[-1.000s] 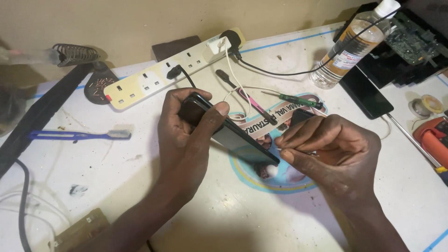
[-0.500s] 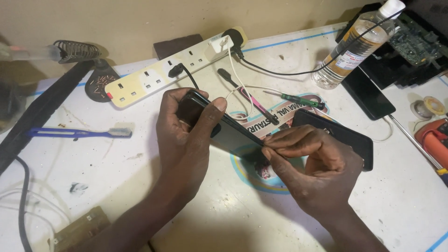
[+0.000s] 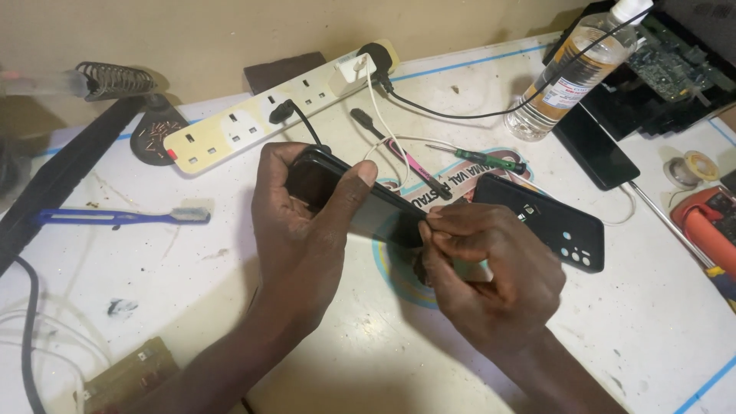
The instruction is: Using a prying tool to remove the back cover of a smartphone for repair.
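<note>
Gripping black phone (image 3: 360,203) in left hand (image 3: 303,230), right hand (image 3: 491,276) pinching its end, back cover (image 3: 548,222) beside.

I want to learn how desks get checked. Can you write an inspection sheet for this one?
Surface: scuffed white table.
Job's things: black phone; black back cover beside it.
Clutter: blue toothbrush, clear plastic bottle, green screwdriver.
Grips: left hand clasps the phone; right hand pinches its end.
Cables: white and black leads at cream power strip.
Surroundings: beige wall.
</note>
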